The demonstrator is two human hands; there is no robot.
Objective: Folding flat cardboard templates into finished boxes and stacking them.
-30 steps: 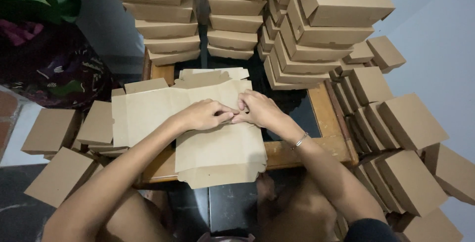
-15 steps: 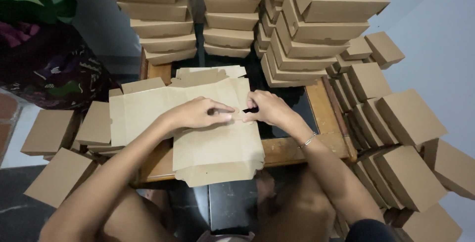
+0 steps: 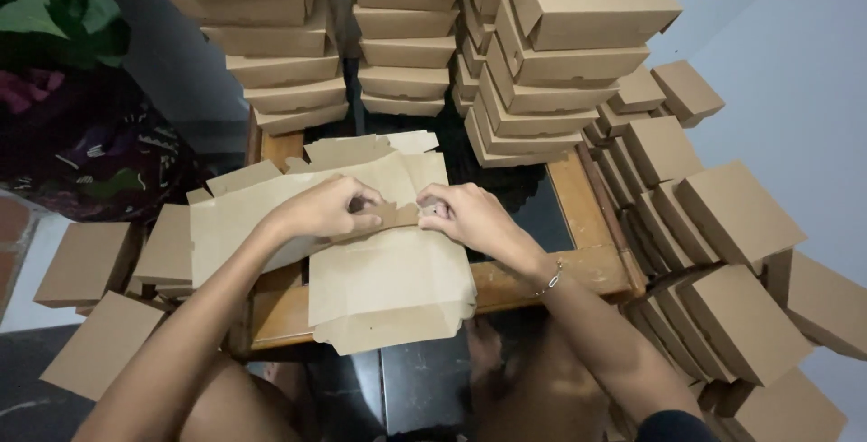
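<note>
Nearest me, a flat cardboard box blank point(image 3: 388, 284) overhangs the bench point(image 3: 578, 266) edge. My left hand point(image 3: 321, 210) and right hand point(image 3: 465, 216) each pinch its folded flap point(image 3: 390, 217). Beyond stand stacked finished boxes point(image 3: 397, 54).

Left hand point(image 3: 327, 211) and right hand point(image 3: 467, 216) pinching a flap of a flat cardboard blank point(image 3: 388, 279) on a wooden table point(image 3: 591, 266); folded boxes point(image 3: 542, 72) stacked behind.
</note>
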